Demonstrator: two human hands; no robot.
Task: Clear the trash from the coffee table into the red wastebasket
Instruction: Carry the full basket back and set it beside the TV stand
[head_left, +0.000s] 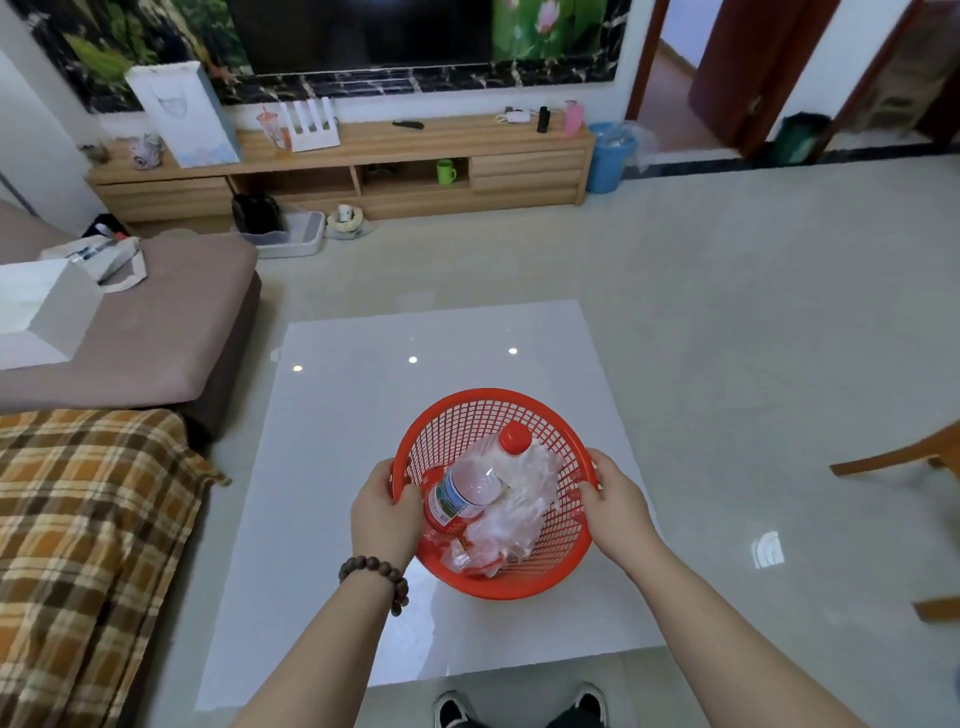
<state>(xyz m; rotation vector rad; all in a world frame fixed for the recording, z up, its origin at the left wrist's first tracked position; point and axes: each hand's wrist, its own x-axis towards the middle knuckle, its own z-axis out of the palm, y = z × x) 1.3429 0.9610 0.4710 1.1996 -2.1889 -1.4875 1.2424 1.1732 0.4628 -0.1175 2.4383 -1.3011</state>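
Head view: I hold the red wastebasket (493, 493) by its rim with both hands, my left hand (384, 512) clamped on the near-left edge and my right hand (615, 499) on the right edge, the two grips facing one another across the opening. Each grip is closed on the rim, thumbs inside the mesh wall and fingers outside. The basket is over the white worktop (363, 415), toward its near half; whether its base rests on the surface or hangs just above it I cannot tell. The opening is tilted toward me. Inside lie a plastic bottle (475, 486) with a red cap and crumpled clear wrapping (519, 514); the bottle's long axis runs from near-left, close to my left grip, up to far-right, cap farthest from me. The visible worktop around the basket shows only light reflections and no loose trash, so I judge the clearing to be essentially done. The basket lies centred between my grips, neither hand nearer; any coming move, I judge, takes both hands together, keeping the rim level so the bottle stays in.
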